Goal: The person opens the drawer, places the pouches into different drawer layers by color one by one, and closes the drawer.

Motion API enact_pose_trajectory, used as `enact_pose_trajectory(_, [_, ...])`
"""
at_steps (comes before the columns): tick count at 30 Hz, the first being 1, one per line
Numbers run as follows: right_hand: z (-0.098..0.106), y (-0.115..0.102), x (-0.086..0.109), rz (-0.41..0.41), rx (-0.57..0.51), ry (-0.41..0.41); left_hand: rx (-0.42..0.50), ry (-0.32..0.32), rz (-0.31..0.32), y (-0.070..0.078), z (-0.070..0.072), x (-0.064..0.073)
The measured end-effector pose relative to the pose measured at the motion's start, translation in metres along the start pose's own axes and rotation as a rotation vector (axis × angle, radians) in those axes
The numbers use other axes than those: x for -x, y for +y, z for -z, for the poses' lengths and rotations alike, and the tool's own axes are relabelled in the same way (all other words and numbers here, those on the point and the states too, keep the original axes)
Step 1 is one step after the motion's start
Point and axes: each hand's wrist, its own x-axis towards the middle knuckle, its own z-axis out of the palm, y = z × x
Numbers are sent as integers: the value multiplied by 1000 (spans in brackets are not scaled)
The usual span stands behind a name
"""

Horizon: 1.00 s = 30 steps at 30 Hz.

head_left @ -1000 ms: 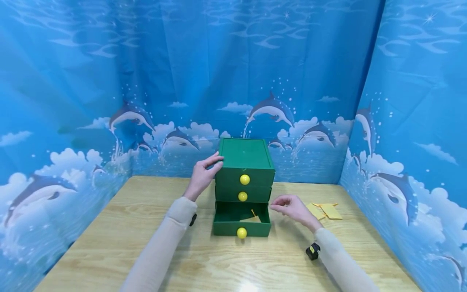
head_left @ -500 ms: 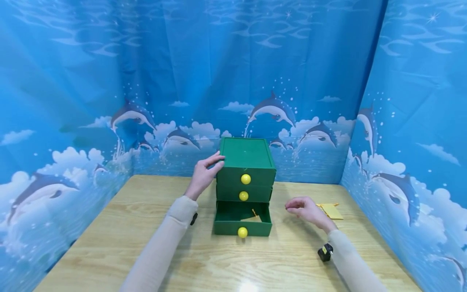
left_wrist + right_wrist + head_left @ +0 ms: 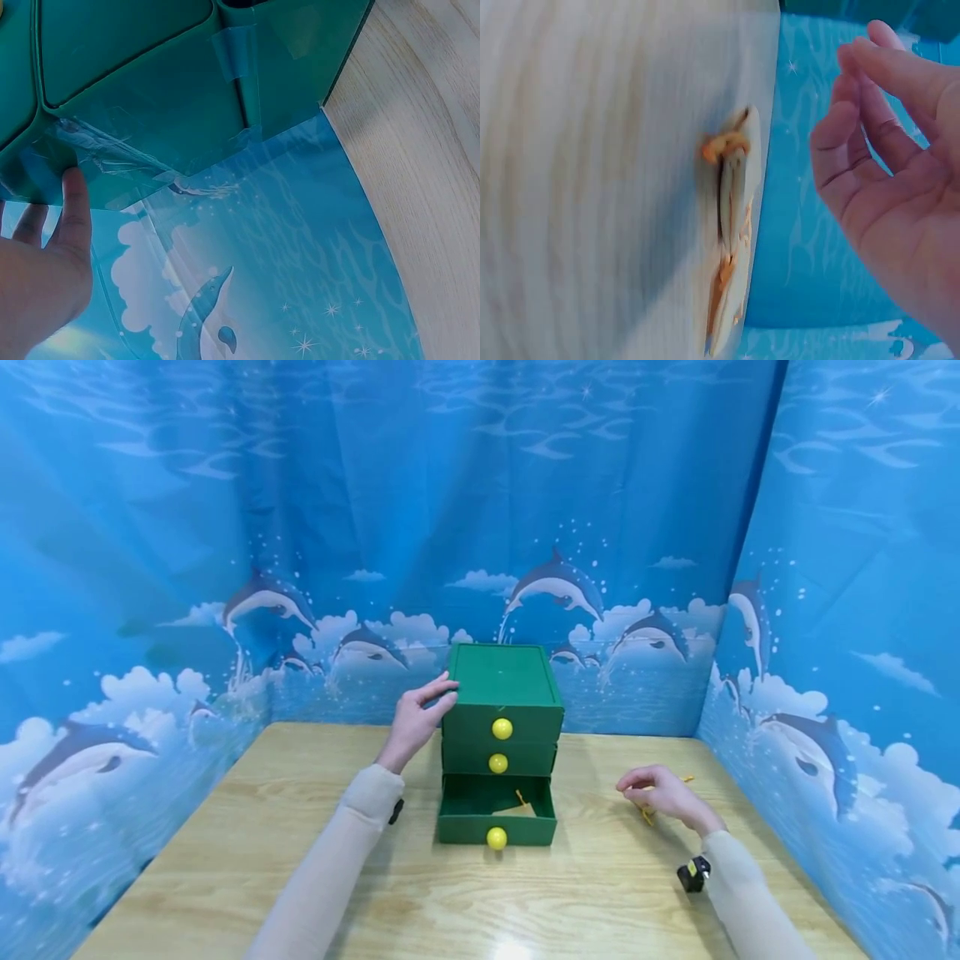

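A green drawer cabinet (image 3: 504,677) with yellow knobs stands mid-table, its bottom drawer (image 3: 457,828) pulled out. In that drawer lies a small yellow drawstring pouch (image 3: 517,811). My left hand (image 3: 415,720) rests against the cabinet's upper left side; in the left wrist view its thumb (image 3: 76,199) touches the green wall. To the right of the cabinet, my right hand (image 3: 669,797) hovers with loosely bent fingers that hold nothing. Beneath it are yellow pouches (image 3: 735,195) with orange cords, mostly hidden by the hand in the head view but visible in the right wrist view.
A light wooden table (image 3: 420,910) carries everything. Blue dolphin-print curtains (image 3: 390,527) enclose it at the back and on both sides. The cabinet's pale yellow middle knob (image 3: 498,763) and top knob (image 3: 502,728) jut forward above the pulled-out drawer.
My right hand has moved right, from beside the bottom drawer to over the pouches, covering most of them. The left hand, cabinet and drawer look the same.
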Motion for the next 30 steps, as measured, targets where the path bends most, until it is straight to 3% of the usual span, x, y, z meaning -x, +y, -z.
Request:
enact_pose_trajectory(7, [9,11,6,4,-1,-8,-8,-1,-12,-1,-2,1])
enact_pose_trajectory(12, [11,21,8,-39,10,8,-15,0,-12,-2,-3,1])
enact_pose_trajectory(20, [17,32,8,18,34,-33,-11,5,-11,0,-1,2])
enact_pose_trajectory(30, [18,41,2,27,37,-35,-26,1,-14,1,1,2])
